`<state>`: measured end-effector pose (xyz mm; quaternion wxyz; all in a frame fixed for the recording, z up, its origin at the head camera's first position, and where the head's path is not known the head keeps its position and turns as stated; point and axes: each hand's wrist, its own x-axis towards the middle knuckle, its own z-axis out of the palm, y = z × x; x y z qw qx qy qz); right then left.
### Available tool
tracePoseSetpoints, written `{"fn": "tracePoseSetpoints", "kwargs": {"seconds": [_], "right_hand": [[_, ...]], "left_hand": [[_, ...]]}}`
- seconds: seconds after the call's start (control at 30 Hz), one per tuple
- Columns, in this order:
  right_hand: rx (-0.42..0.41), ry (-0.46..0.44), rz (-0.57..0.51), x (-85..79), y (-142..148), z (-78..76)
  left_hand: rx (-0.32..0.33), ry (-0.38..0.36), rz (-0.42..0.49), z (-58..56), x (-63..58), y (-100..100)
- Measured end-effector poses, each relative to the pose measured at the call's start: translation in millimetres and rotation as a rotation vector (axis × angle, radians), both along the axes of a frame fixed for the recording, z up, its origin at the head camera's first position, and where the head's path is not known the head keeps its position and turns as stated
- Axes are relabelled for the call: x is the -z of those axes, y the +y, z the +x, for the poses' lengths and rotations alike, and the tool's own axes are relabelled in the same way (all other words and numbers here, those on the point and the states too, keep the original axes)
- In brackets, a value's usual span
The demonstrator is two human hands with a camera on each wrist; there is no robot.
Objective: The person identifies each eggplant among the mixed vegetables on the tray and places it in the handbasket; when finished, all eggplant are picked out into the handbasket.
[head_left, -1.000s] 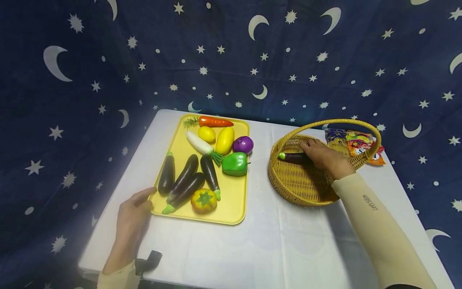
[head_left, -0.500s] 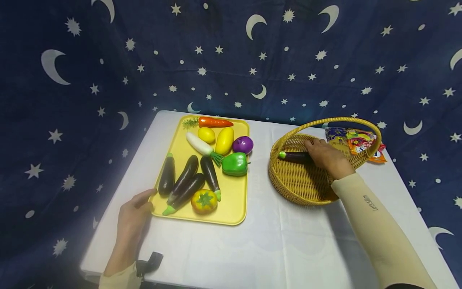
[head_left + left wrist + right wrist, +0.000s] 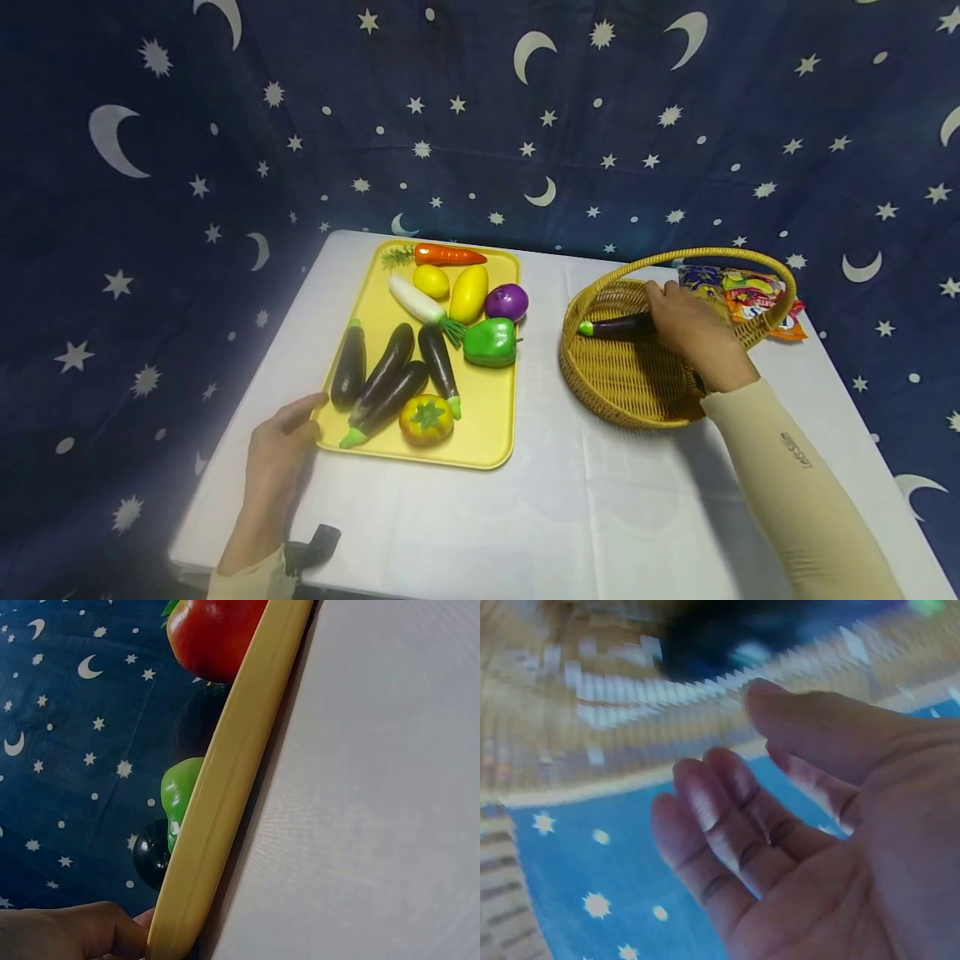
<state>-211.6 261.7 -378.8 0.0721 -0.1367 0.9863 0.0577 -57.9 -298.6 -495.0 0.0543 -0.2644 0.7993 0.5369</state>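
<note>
In the wicker basket (image 3: 611, 392) lies an eggplant (image 3: 615, 327), its green stem end pointing left. My right hand (image 3: 693, 333) is inside the basket at the eggplant's dark end. The right wrist view shows that right hand (image 3: 795, 847) with loosely extended fingers and nothing between them; the eggplant appears blurred beyond it. At the near left corner of the yellow tray (image 3: 480, 446), my left hand (image 3: 277, 446) holds the rim with thumb and finger. Several more eggplants (image 3: 390, 362) lie on the tray, beside a yellow-red tomato (image 3: 426, 419).
The tray also bears a carrot (image 3: 450, 254), white radish (image 3: 415, 298), lemon (image 3: 431, 282), mango (image 3: 468, 293), purple onion (image 3: 507, 302) and green bell pepper (image 3: 490, 342). The basket's tall handle (image 3: 697, 252) arches over my right wrist. Snack bags (image 3: 757, 300) lie behind the basket.
My right hand has drawn back slightly to the right, baring more of the eggplant, which stays in the basket. The left hand stays at the tray corner.
</note>
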Motion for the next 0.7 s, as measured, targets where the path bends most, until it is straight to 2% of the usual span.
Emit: {"fn": "tracePoseSetpoints", "kwargs": {"seconds": [0.07,0.13,0.23,0.37,0.47,0.57,0.63,0.7], "right_hand": [[-0.022,0.129,-0.076,-7.8,-4.0,13.0],[-0.047,0.315,-0.170,-13.5,-9.3,28.2],[-0.013,0.543,-0.352,-21.2,-21.4,52.5],[0.123,0.724,-0.604,-31.6,-44.7,81.1],[0.097,0.857,-0.769,-33.2,-66.5,97.5],[-0.048,0.882,-0.852,-28.3,-95.1,108.0],[-0.158,0.816,-0.869,-20.9,-117.1,111.4],[-0.227,0.695,-0.869,-11.2,-139.0,113.2]], "left_hand": [[0.000,-0.007,-0.011,-0.2,-0.6,0.6],[0.007,-0.008,-0.022,-0.9,-1.0,0.3],[0.011,0.004,-0.027,-1.9,-1.2,0.0],[0.012,0.024,-0.020,-2.4,-0.1,-0.5],[0.014,0.020,-0.017,-1.9,0.5,-1.0],[0.011,0.009,-0.011,-0.7,0.6,-1.1],[0.013,0.010,-0.007,-0.2,-0.1,-1.2],[0.018,0.018,-0.006,0.0,-1.1,-1.2]]}}
